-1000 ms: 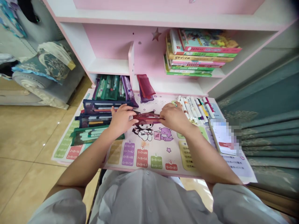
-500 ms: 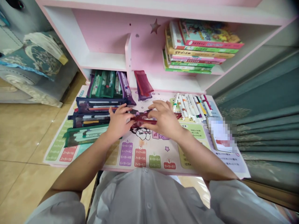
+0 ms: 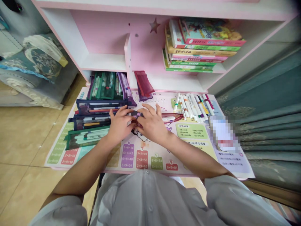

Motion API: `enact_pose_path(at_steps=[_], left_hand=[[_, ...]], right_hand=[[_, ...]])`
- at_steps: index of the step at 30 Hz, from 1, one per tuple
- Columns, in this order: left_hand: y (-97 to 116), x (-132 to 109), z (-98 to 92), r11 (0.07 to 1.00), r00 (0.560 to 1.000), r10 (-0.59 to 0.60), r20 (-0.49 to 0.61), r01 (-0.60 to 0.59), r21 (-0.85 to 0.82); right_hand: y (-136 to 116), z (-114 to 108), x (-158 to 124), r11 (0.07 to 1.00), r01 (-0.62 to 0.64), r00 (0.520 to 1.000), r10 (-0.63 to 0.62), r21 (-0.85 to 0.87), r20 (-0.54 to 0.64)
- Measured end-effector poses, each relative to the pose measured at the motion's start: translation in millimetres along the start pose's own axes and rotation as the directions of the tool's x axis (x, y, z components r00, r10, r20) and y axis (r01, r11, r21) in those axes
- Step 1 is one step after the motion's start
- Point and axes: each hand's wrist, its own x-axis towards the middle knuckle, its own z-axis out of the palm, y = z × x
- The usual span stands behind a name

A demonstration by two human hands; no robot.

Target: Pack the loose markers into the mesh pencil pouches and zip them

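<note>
A dark red mesh pencil pouch (image 3: 175, 117) lies across the middle of the desk, with white-bodied pens showing at its right end. My left hand (image 3: 120, 125) grips the pouch's left end between thumb and fingers. Beside it, my right hand (image 3: 152, 125) reaches over the pouch, its thumb and index finger pinched at the same end and its other fingers raised. Both sets of fingertips nearly meet, and they hide the pouch's left end and whatever small part is pinched there.
Filled navy pouches (image 3: 101, 106) and a green pouch (image 3: 87, 137) lie left. Loose markers (image 3: 194, 106) and a phone (image 3: 222, 133) lie right. Behind are a flat red pouch (image 3: 144, 84), upright filled pouches (image 3: 108, 84) and stacked books (image 3: 202, 47) on the shelf.
My right hand has slid left along the red pouch to my left hand, uncovering the pouch's right end and the pens inside. My left hand has stayed in place.
</note>
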Motion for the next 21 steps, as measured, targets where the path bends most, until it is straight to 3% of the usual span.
enact_pose_path(at_steps=[21], left_hand=[[-1.2,0.5,-3.6,1.000,1.000,0.002,-0.009,-0.002,0.002]], right_hand=[[-1.4,3.8,-7.5,0.997,-0.035,0.997,0.039,0.063,-0.066]])
